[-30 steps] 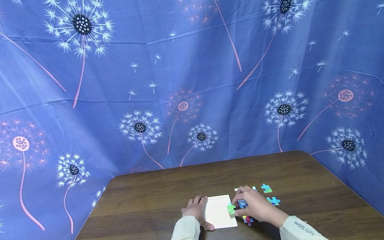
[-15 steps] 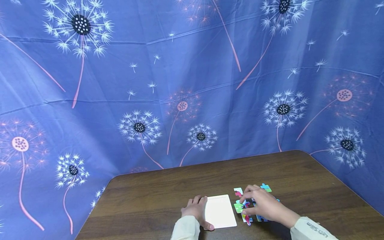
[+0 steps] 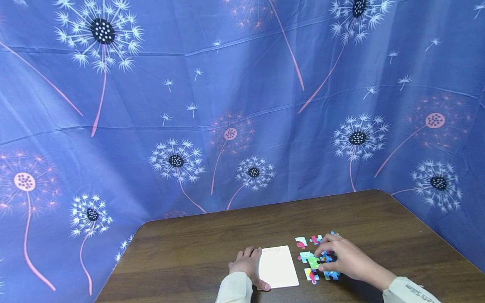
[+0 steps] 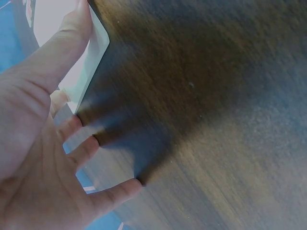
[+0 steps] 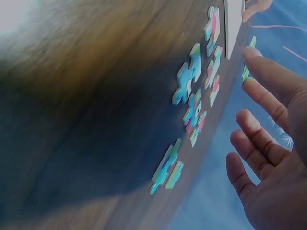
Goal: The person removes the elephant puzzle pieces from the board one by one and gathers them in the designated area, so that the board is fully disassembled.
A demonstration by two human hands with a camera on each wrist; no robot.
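A green jigsaw puzzle piece (image 3: 313,262) is pinched between the thumb and index finger of my right hand (image 3: 339,257), held above other loose pieces. In the right wrist view that green piece (image 5: 249,60) appears edge-on at the fingertips, off the table. My left hand (image 3: 246,267) rests at the left side of a flat white puzzle board (image 3: 278,267), its thumb on the near corner and its fingers spread. In the left wrist view the thumb lies across the white board (image 4: 72,81) and several fingertips touch the table.
Several colourful pieces lie right of the board, among them a red-and-white piece (image 3: 301,242), a red-and-yellow piece (image 3: 311,276) and a blue piece (image 3: 331,275). My right hand partly covers others. A blue dandelion-print cloth (image 3: 227,105) hangs behind the brown wooden table (image 3: 197,252).
My right hand has moved right, carrying the green piece from the board's right edge to over the loose pieces. The left hand and the board have stayed put.
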